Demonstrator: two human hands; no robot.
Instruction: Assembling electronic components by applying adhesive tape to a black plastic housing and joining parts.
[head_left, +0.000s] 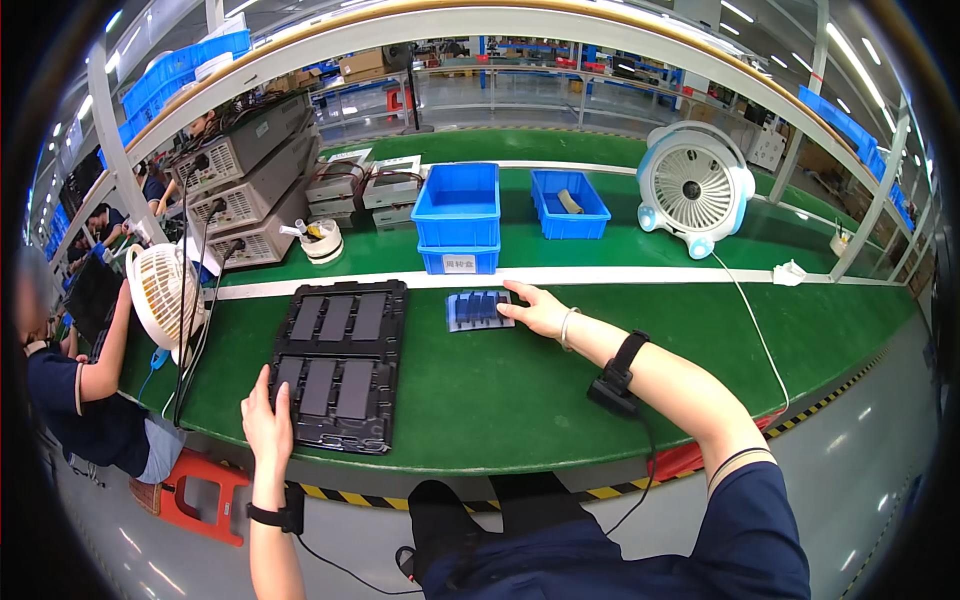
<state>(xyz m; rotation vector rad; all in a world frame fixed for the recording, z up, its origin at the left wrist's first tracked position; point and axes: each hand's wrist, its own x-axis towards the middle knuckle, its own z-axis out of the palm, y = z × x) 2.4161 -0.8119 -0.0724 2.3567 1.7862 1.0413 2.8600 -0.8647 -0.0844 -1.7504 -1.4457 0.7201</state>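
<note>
A black plastic tray (346, 349) lies on the green bench in front of me, left of the middle. Several dark, flat rectangular pieces (368, 316) sit in its compartments, in two rows. My left hand (267, 420) is at the tray's near left edge, thumb and fingers apart, holding nothing. To the right of the tray lies a small clear sheet with dark blue strips (474, 311). My right hand (541, 313) reaches to the right edge of this sheet, fingers stretched out and fingertips touching it.
Two stacked blue bins (458, 215) stand behind the sheet, with another blue bin (571, 212) to their right. A white-and-blue fan (692, 188) is at the back right. Stacked grey metal units (240, 190) and a cream fan (165, 298) stand left, near a seated co-worker (85, 385).
</note>
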